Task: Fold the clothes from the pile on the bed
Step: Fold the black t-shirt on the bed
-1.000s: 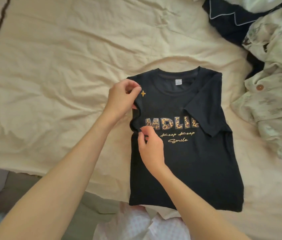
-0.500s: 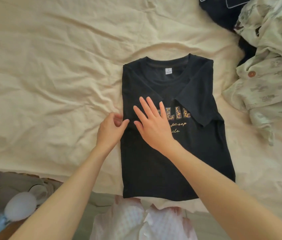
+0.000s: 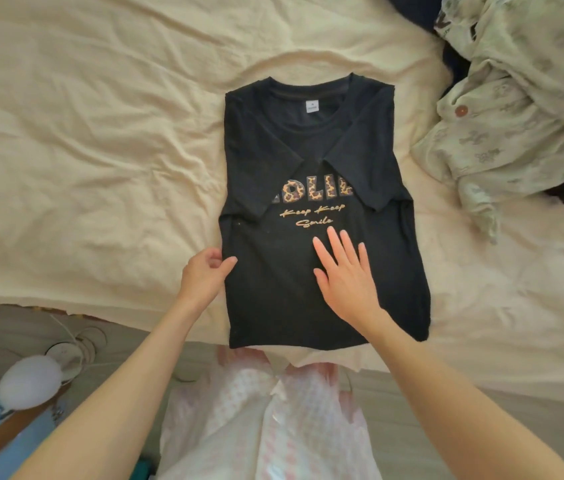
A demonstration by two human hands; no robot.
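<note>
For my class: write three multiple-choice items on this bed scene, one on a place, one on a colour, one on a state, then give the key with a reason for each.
1. The unfolded pile lies where from the T-shirt? A left B right C on it
2. The T-shirt's script lettering is A gold B blue C white
3. The right hand is A fisted B pinching C flat

Key: B, the pile lies beyond the shirt's right edge; A, gold script under the leopard letters; C, straight fingers rest on the cloth, while the left hand grips the shirt's edge.
</note>
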